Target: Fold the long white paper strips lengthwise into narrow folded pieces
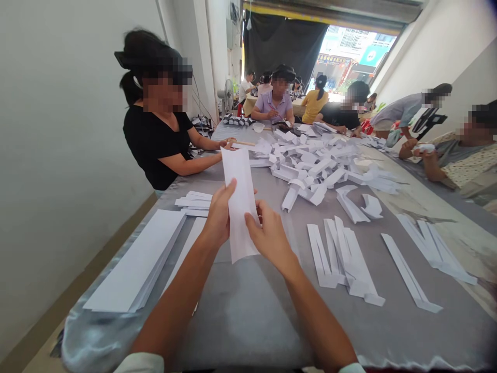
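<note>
Grey cloth table (240, 316), left hand (218, 215) and right hand (269, 239) pinching one paper strip (240, 202)

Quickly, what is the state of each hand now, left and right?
Left hand: closed, holding a white paper strip.
Right hand: closed, holding the same strip.

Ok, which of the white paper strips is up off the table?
The flat strip held upright between the left hand and right hand; the nearby strips lie on the grey tablecloth.
</note>
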The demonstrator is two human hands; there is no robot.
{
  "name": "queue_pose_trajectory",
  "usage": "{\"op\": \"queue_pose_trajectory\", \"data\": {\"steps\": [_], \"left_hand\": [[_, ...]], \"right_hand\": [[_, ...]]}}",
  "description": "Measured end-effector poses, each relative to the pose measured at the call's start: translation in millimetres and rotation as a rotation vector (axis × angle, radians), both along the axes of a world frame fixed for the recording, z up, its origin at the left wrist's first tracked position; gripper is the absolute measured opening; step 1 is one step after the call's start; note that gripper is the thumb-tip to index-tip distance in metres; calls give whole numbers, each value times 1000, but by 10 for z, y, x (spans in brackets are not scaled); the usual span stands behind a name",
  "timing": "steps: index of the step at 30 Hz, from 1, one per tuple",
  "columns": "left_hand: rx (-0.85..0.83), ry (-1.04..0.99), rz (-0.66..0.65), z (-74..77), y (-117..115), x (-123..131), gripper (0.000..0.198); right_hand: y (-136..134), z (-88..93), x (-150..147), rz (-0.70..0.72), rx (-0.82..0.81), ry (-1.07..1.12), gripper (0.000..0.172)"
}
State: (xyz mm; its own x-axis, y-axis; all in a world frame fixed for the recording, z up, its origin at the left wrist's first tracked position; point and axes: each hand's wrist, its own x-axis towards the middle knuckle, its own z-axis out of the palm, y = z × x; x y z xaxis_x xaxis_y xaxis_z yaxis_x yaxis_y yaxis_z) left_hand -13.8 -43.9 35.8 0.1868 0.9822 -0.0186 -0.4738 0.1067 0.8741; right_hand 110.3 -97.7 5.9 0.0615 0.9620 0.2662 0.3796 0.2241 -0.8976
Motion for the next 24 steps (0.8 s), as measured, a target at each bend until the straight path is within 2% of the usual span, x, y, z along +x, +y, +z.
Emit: {"op": "queue_pose_trajectory", "data": {"steps": [4,9,10,12,14,16,19,24], "left_hand": [[110,44,151,-114,86,-25,51],[338,147,451,-311,226,-19,71],[385,212,511,-327,233,-20,66],[460,368,573,-325,218,-29,43],[503,477,554,-287,171,-36,21],[510,483,494,-234,109,-30,15],[461,421,376,-165,25,6,19],[335,267,166,-136,-21,61,42]], "right_hand": [[6,34,25,-3,17,169,20],[21,77,49,-25,77,267,26],[24,82,52,-27,88,273,28],[28,93,55,-27,113,277,31],[29,102,59,-38,132,254,34],[27,108,64,-72,132,210,38],[20,106,65,-105,123,165,39],[6,97,7,-87,194,140,32]]}}
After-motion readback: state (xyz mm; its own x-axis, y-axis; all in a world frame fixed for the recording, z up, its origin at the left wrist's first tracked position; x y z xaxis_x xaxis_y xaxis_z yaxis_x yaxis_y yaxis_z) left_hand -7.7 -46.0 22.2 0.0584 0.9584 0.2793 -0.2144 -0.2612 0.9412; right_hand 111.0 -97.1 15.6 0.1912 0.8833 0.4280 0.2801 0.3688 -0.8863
